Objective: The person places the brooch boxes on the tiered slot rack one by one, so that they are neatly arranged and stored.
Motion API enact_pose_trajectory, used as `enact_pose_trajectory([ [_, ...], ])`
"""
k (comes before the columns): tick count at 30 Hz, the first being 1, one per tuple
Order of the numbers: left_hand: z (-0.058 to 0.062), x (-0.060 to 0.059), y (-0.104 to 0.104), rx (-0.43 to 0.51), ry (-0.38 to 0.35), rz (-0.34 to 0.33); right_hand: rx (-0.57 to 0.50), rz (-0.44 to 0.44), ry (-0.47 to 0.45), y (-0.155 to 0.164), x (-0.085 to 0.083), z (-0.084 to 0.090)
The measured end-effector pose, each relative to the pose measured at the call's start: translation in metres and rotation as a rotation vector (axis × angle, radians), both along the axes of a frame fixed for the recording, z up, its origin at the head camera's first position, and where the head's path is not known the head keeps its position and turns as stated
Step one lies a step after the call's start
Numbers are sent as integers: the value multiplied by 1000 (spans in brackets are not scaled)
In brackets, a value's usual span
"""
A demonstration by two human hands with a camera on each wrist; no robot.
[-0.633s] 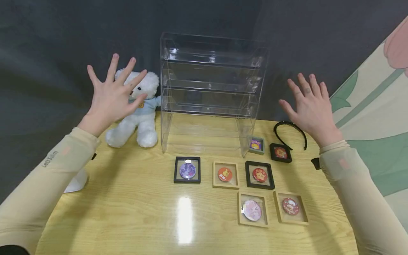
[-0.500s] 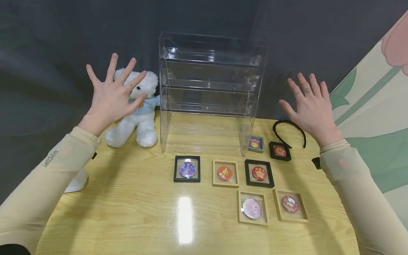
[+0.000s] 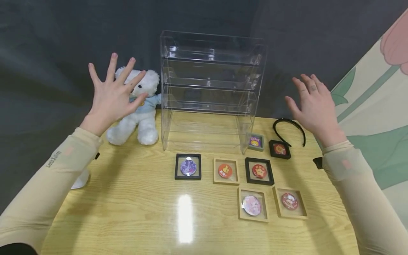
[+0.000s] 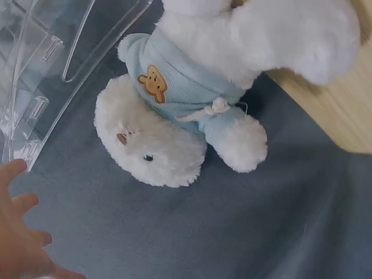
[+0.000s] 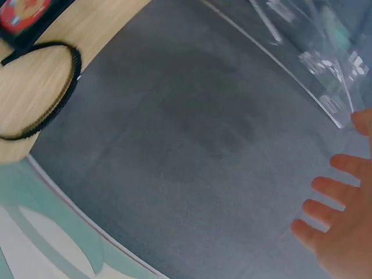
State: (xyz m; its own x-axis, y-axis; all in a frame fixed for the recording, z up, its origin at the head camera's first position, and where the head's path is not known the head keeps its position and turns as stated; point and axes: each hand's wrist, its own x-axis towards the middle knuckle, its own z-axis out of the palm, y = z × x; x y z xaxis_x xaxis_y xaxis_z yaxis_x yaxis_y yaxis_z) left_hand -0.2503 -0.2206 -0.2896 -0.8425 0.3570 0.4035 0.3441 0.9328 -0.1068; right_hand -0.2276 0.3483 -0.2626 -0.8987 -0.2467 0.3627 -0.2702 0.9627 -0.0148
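My left hand (image 3: 111,95) is held up with fingers spread wide, holding nothing. It overlaps a white teddy bear (image 3: 146,122) in a light blue top in the head view. On the other side my right hand (image 3: 315,106) is raised, its fingers slightly bent and grasping nothing. Between the hands stands a clear acrylic display rack (image 3: 208,85) with stacked shelves. In front of it lie a black frame with a purple badge (image 3: 188,167), a wooden frame with an orange thumbs-up badge (image 3: 225,171) and a black frame with a red star badge (image 3: 259,171).
Two wooden frames, one with a pink badge (image 3: 253,205) and one with a red badge (image 3: 289,201), lie nearer. A grey frame (image 3: 256,142), a small black frame (image 3: 280,149) and a black headband (image 3: 289,131) lie at right. A white object (image 3: 81,180) shows behind the left sleeve.
My right hand has shifted slightly right and its fingers have bent a little. The left hand keeps nearly the same spread pose. The table things appear slightly higher in view.
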Motion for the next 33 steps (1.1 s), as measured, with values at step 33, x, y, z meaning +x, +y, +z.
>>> enact_pose_trajectory([
  [33,-120,-4,106,1400,-345,-454,-874,176,-289,19,91,-112],
])
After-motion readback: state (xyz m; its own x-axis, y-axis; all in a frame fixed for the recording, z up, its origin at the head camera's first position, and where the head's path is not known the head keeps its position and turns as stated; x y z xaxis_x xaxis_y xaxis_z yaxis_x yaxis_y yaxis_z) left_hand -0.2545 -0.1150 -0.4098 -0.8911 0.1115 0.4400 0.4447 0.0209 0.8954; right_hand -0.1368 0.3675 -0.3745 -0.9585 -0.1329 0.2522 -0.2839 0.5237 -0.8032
